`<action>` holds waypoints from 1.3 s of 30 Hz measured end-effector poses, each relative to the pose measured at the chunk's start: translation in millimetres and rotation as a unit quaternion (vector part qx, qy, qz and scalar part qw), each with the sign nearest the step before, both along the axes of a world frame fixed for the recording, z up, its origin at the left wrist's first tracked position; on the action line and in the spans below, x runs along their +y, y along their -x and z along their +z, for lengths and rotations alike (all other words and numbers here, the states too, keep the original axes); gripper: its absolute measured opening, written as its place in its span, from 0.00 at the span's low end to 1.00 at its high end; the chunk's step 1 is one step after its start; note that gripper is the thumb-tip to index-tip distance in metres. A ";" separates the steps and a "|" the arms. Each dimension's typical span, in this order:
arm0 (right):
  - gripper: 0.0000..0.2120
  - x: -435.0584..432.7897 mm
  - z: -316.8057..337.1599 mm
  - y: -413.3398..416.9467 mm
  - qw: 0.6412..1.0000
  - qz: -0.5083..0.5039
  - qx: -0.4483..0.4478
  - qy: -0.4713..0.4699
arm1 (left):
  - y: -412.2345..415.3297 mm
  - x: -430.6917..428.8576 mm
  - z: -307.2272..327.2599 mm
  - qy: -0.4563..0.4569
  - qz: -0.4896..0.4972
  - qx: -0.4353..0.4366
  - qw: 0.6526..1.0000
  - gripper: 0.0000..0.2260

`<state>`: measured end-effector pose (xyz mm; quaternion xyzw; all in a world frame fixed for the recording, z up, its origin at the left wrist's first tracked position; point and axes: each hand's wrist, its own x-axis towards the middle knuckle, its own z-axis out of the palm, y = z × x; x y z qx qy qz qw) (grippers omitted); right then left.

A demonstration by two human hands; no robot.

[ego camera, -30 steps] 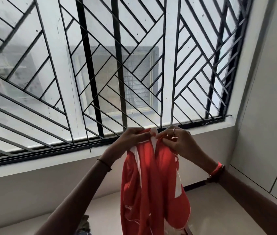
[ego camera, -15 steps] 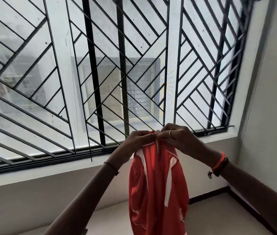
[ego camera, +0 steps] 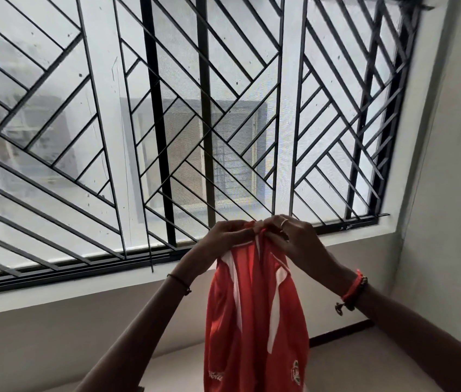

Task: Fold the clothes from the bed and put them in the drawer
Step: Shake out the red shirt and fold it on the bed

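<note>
Red shirt (ego camera: 254, 321) halves joined | shirts: 1 | left hand (ego camera: 225, 239), right hand (ego camera: 297, 243) pinching

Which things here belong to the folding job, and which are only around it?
Job: red shirt, hanging down, pinched at its top by the left hand and the right hand.
Not job: window grille, wall, red wristband.

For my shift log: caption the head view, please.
Left hand and right hand pinch the top of a red jersey hanging before a barred window.
</note>
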<state>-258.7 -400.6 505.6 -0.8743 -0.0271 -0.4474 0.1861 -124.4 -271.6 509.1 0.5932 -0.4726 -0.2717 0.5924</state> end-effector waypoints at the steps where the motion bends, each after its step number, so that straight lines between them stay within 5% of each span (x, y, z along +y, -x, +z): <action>1: 0.08 1.4 -1.2 -1.6 1.000 0.002 0.000 0.002 | -0.7 -0.5 -0.9 0.002 0.010 -0.006 1.000 0.11; 12: 0.12 8.4 -4.0 -9.7 0.999 -0.018 0.038 0.008 | 2.8 2.7 -11.2 0.026 0.073 -0.098 0.992 0.08; 19: 0.11 8.2 4.6 -16.8 0.998 -0.012 0.063 0.020 | -0.2 -9.5 -17.2 0.081 0.183 -0.239 0.950 0.17; 25: 0.12 10.9 13.2 -21.7 0.997 -0.039 0.061 0.020 | -3.8 -9.6 -15.1 0.054 0.279 -0.304 0.909 0.08; 33: 0.09 -6.9 17.8 -21.9 0.981 -0.005 0.176 -0.077 | -14.5 -8.8 -17.2 0.025 0.256 -0.308 0.916 0.08; 39: 0.07 -20.9 10.9 -24.9 0.918 0.129 0.237 -0.291 | -22.9 -10.0 -18.7 0.073 0.165 -0.240 0.954 0.09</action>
